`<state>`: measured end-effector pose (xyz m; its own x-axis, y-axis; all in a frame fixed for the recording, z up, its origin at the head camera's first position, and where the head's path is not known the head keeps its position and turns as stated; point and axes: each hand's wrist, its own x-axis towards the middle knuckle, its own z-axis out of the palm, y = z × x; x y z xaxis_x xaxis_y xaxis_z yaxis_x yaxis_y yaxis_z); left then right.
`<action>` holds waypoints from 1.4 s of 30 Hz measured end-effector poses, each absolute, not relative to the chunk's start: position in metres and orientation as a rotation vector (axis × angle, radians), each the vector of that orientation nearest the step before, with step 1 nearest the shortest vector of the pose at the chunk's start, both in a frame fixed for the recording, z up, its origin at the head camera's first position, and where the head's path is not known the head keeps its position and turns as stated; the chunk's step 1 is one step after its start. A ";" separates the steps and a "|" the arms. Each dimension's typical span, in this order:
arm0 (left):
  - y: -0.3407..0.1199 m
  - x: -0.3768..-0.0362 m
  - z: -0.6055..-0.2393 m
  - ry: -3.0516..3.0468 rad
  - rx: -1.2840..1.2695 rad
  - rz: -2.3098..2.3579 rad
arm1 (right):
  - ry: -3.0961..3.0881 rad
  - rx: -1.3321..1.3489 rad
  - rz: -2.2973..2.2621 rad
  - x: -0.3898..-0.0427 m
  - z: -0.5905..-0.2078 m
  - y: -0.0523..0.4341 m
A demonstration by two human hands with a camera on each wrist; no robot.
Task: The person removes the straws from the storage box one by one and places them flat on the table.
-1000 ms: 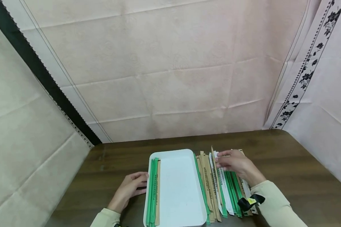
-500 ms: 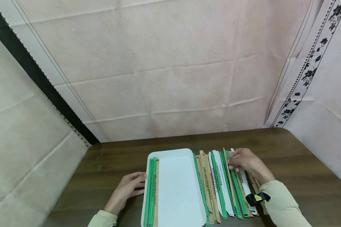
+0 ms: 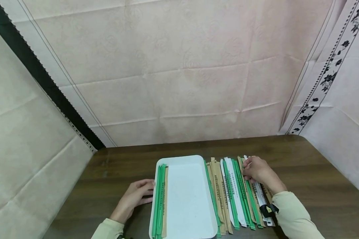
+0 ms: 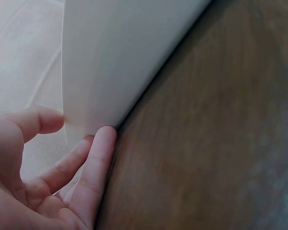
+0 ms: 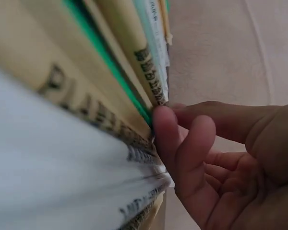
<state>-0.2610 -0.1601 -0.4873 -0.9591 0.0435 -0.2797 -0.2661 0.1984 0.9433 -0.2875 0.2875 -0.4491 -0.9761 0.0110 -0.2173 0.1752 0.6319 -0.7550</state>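
Note:
A row of long, slim paper-wrapped packets point(image 3: 237, 199) in green, brown and white lies side by side on the table, some printed with dark lettering. My right hand point(image 3: 258, 174) is at their far ends, thumb and fingertips pinching the end of a brown packet point(image 3: 249, 199). Close up in the right wrist view, the fingertips point(image 5: 164, 125) meet the packet ends beside a green edge. To the left stands a white tray point(image 3: 191, 199), with green packets point(image 3: 159, 202) and a brown one along its left side. My left hand point(image 3: 136, 197) touches the tray's outer left wall with extended fingers.
The dark brown wooden table point(image 3: 113, 186) has rounded far corners. Pale cloth point(image 3: 179, 83) hangs behind it and on both sides, with a black band at left and a floral border at right.
My right hand has moved right along the row with the brown packet, whose raised end has come down among the others. The left hand stays at the tray.

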 end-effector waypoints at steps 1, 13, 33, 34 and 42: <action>-0.160 -0.261 -0.487 2.231 -0.211 1.836 | 2.670 0.151 -1.255 -0.287 -0.448 0.287; -0.158 -0.261 -0.486 2.240 -0.202 1.826 | 2.764 0.018 -1.280 -0.275 -0.428 0.279; -0.161 -0.261 -0.485 2.236 -0.183 1.831 | 1.981 0.025 -1.880 -0.256 -0.423 0.109; -0.162 -0.261 -0.485 2.237 -0.181 1.832 | 1.971 0.026 -1.866 -0.257 -0.424 0.101; -0.160 -0.259 -0.485 2.215 -0.165 1.839 | 1.956 0.099 -1.764 -0.266 -0.427 0.064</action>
<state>-0.2589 -0.1600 -0.4849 -0.9605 0.0761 -0.2676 -0.2491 0.1937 0.9489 -0.2656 0.0642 -0.4275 -0.8722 -0.2723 -0.4064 0.3763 0.1575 -0.9130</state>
